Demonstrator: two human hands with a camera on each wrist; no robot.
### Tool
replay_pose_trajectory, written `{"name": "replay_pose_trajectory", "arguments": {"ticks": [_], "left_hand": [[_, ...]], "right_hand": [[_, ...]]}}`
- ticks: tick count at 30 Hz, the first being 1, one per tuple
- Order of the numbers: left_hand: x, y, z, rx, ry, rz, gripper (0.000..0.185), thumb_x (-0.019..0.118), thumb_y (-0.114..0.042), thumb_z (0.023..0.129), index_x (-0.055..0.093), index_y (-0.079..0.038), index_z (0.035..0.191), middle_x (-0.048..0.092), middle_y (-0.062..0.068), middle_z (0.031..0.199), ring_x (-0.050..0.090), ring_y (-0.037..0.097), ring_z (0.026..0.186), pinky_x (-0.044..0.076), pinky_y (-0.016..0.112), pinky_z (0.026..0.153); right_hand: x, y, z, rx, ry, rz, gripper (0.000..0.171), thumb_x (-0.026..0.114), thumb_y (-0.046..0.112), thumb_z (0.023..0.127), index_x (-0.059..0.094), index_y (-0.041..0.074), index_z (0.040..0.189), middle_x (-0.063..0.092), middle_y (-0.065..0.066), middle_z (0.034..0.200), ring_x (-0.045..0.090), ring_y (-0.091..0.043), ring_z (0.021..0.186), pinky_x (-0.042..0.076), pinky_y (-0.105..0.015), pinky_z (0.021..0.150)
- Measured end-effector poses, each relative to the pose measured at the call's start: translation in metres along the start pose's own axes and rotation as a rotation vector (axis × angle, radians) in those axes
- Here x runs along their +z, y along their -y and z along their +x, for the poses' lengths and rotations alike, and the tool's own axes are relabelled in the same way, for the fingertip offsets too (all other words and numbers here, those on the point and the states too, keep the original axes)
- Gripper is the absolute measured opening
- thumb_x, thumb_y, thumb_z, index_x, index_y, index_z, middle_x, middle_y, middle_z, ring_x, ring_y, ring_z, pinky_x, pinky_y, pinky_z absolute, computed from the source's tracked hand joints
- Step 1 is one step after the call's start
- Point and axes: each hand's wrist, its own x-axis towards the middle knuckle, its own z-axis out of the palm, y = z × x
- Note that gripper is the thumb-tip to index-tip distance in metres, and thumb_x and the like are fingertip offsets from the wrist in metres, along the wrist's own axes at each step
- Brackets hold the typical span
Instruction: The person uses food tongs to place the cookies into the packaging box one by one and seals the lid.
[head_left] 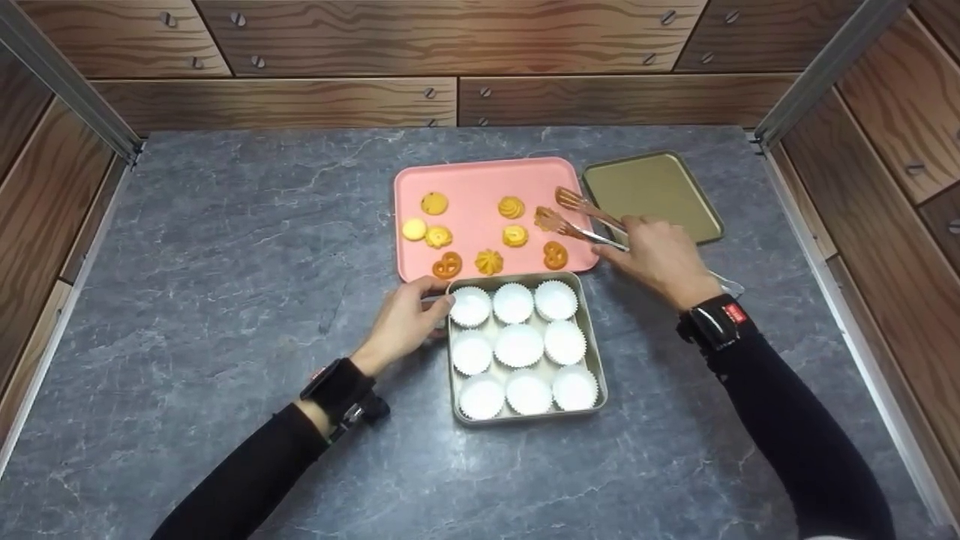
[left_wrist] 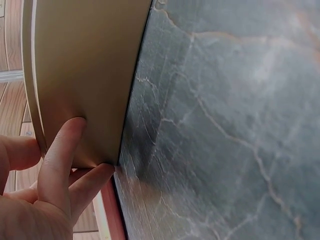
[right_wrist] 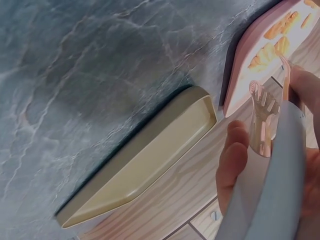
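The right hand (head_left: 664, 259), right of centre, has its grip clamped round tongs (head_left: 570, 229), spread over the tray (head_left: 469, 187) at upper centre. The left hand (head_left: 405, 319) pinches the tin's (head_left: 532, 419) upper-left edge, just below centre.

Wood-grain panels (head_left: 450, 37), marbled grey tabletop (head_left: 247, 225)

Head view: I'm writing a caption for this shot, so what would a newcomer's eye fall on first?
Probably the pink tray at upper middle, dotted with yellow and brown cookies. Next, just nearer the viewer, the tin with nine white cups in three rows, the left hand touching its left side. Then the tongs, tips apart over the tray's right part, in the right hand.
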Motion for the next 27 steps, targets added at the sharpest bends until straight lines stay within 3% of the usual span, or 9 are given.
{"name": "replay_pose_trajectory", "arguments": {"ticks": [11, 18, 27], "left_hand": [[0.0006, 0.0003, -0.0003, -0.008, -0.008, -0.044, 0.036, 0.065, -0.01, 0.1, 0.063, 0.004, 0.133, 0.064, 0.022, 0.135, 0.073, 0.032, 0.105, 0.066, 0.029, 0.068], [0.0003, 0.0002, -0.0011, -0.001, -0.008, -0.057, 0.035, 0.065, -0.008, 0.101, 0.063, 0.005, 0.132, 0.064, 0.022, 0.134, 0.073, 0.032, 0.103, 0.066, 0.03, 0.067], [0.0006, 0.0012, -0.0007, 0.001, -0.003, -0.064, 0.035, 0.064, -0.008, 0.101, 0.062, 0.005, 0.133, 0.063, 0.023, 0.135, 0.073, 0.034, 0.105, 0.066, 0.03, 0.067]], "right_hand": [[0.0078, 0.0035, 0.0069, -0.044, 0.037, 0.009, 0.052, 0.072, 0.049, 0.094, 0.064, -0.002, 0.09, 0.061, -0.018, 0.079, 0.062, -0.043, 0.071, 0.053, -0.06, 0.061], [0.008, 0.0032, 0.0048, -0.036, 0.042, 0.012, 0.057, 0.07, 0.051, 0.095, 0.068, -0.005, 0.106, 0.064, -0.022, 0.085, 0.064, -0.047, 0.077, 0.053, -0.061, 0.065], [0.0088, 0.0027, 0.003, -0.033, 0.05, 0.025, 0.056, 0.069, 0.05, 0.096, 0.068, -0.004, 0.113, 0.066, -0.026, 0.092, 0.066, -0.048, 0.082, 0.055, -0.063, 0.068]]}}
